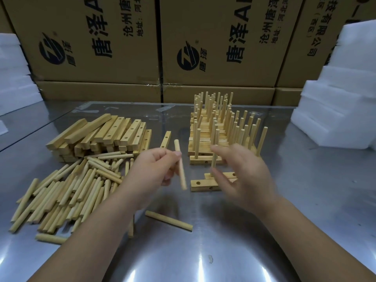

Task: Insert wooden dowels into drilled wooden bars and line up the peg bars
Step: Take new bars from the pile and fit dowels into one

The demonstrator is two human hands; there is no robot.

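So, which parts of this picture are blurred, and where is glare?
Head view: the right hand is motion-blurred, also the lower end of the dowel in the left hand; white glare streaks lie on the near table; the wide lens bends the cartons.

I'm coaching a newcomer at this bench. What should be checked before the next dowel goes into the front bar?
1. Dowel in hand: ok. The left hand pinches a dowel.
2. Free hole: ok. The front bar shows an open hole on top near its left end.
3. Dowel over the hole: not ok. It is tilted and lies left of the bar.
4. Bar steadied: cannot tell. The right hand is blurred beside an upright dowel, so its grip is unclear.
5. Spare dowels: ok. A pile lies at the left.
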